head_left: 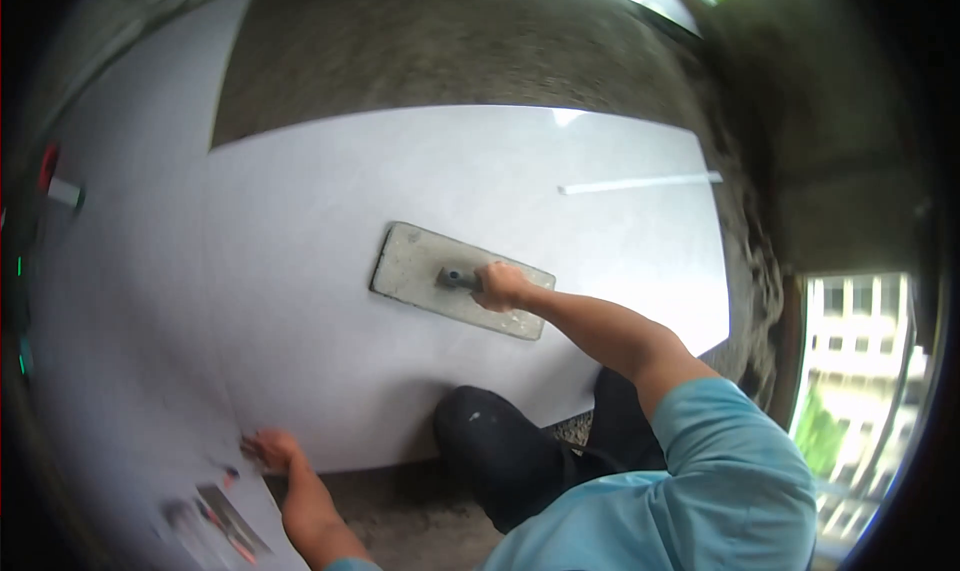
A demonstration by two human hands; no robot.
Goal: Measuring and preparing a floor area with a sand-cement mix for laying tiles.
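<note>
My right hand (503, 286) is closed round the handle of a long grey rubber float (415, 261). The float lies flat on a large white tile (320, 201), its long side slanting down to the right. At the lower left, my left hand (272, 451) rests on the white surface near the seam between two tiles. Its fingers point left and look spread, though they are blurred. Close by that hand, a small dark and orange tool (231, 475) and a flat trowel-like blade (235, 519) lie on the neighbouring tile.
A thin white strip (640, 183) lies across the tile's far right part. Bare rough concrete (450, 46) borders the tile's far edge. A red and white object (62, 186) sits at the far left. My dark-trousered knee (485, 426) is at the near edge; a window opening (855, 371) is right.
</note>
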